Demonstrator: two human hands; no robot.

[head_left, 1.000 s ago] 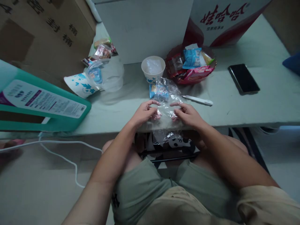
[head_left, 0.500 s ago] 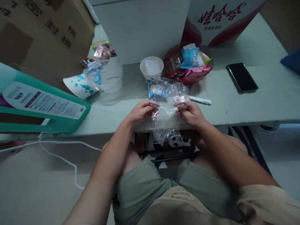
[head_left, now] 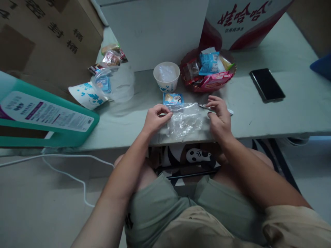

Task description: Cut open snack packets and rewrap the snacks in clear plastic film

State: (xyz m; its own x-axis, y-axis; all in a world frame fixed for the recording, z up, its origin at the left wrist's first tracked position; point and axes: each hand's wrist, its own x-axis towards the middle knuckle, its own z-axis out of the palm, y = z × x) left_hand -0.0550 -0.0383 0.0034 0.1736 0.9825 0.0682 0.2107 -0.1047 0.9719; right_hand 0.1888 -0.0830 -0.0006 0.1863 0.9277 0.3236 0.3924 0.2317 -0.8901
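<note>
My left hand (head_left: 159, 119) pinches the upper left edge of a clear plastic bag (head_left: 186, 120), which lies flattened at the table's front edge. Just right of the bag, my right hand (head_left: 218, 113) has its thumb and fingers apart. Beneath that hand lies a slim tool with a white handle (head_left: 230, 112) and a thin dark tip, partly hidden by the fingers. A small blue snack packet (head_left: 173, 99) rests just behind the bag. Behind the packet stands a paper cup (head_left: 167, 85) with clear plastic inside.
A red bowl (head_left: 184, 77) of wrapped snacks is at the back, by white boxes. On the right lies a phone (head_left: 267, 85). To the left are a clear plastic tub (head_left: 122, 84), a tipped paper cup (head_left: 86, 94) and a large green bottle (head_left: 77, 134).
The crumpled bag, held between both hands before, now lies flatter on the table. My right hand has let go of it and shifted right and up, over the white-handled tool.
</note>
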